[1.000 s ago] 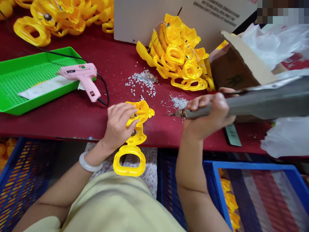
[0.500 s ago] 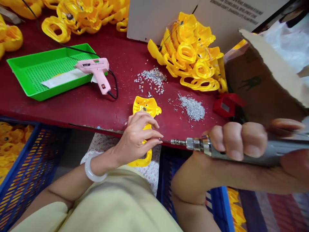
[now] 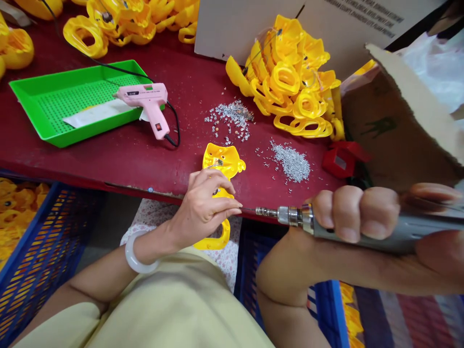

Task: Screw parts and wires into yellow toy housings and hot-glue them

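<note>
A driver [image 3: 406, 230] is being gripped by the right hand [image 3: 357, 212], its bit [image 3: 250, 210] being met by the left hand [image 3: 208, 203], pinched together, contents hidden. At the table [image 3: 186, 159] edge, a yellow casing [image 3: 225, 159] is being partly covered. Bit loading is apparently being done, steadiness being required.

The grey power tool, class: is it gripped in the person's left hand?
No, the right hand grips the grey power tool, while the left hand is at its tip.

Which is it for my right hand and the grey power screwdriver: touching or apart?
Touching; the head view shows the right hand wrapped around the grey power screwdriver.
</note>
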`<action>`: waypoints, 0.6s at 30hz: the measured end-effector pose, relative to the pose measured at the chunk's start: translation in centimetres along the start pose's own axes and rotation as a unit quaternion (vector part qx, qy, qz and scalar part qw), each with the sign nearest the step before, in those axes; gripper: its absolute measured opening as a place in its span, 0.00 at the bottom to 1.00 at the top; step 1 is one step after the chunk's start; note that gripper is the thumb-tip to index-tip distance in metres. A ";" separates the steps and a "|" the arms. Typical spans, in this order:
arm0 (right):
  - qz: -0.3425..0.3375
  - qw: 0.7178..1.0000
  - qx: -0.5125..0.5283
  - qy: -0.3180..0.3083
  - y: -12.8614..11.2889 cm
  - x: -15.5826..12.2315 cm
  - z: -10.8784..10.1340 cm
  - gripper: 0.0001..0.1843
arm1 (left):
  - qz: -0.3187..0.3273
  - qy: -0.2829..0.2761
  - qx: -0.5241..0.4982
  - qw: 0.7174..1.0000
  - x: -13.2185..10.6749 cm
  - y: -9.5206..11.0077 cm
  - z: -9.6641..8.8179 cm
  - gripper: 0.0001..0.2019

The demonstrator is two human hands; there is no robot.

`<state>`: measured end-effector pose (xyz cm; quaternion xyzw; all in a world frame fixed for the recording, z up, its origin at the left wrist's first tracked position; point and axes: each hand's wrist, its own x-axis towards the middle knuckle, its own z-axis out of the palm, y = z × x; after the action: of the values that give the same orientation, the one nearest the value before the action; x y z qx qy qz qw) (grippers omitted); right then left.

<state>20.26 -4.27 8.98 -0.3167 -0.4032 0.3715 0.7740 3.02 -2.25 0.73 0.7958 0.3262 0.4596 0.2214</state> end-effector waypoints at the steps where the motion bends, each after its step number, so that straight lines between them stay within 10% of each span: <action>1: 0.001 1.000 -0.002 0.003 0.0 0.0 0.1 0.12 | -0.001 0.000 -0.001 1.000 0.0 -0.1 0.0 0.05; 18: -0.096 0.994 -0.041 0.005 2.7 2.2 0.6 0.10 | -0.059 -0.015 0.173 0.983 2.0 -2.8 -1.6 0.17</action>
<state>19.71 -0.93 8.01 -0.3100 -0.4431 0.2766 0.7944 1.41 1.17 0.84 0.8080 0.4443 0.3705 0.1118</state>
